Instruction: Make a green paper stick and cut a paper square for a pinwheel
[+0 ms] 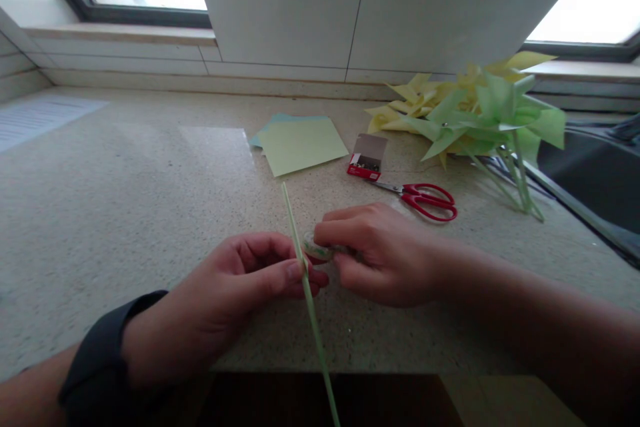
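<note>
A thin pale green stick, perhaps rolled paper, [314,320] is pinched between the thumb and fingers of my left hand [235,287]. It slants from the counter's front edge up toward the middle. Just right of it, my right hand [385,257] is closed around a small clear tape roll [317,252] with green marks, close against the stick. My right fingers hide part of the roll. Whether any tape touches the stick I cannot tell. Beyond my right hand lie red-handled scissors [425,201], their tips by an open red box [365,165] of small dark pieces.
Yellow and blue paper sheets [303,143] lie behind my hands. Green and yellow paper pinwheels [480,113] on green sticks are heaped at the back right, beside a dark sink [590,180]. A printed sheet [45,117] lies far left on the speckled counter [125,213].
</note>
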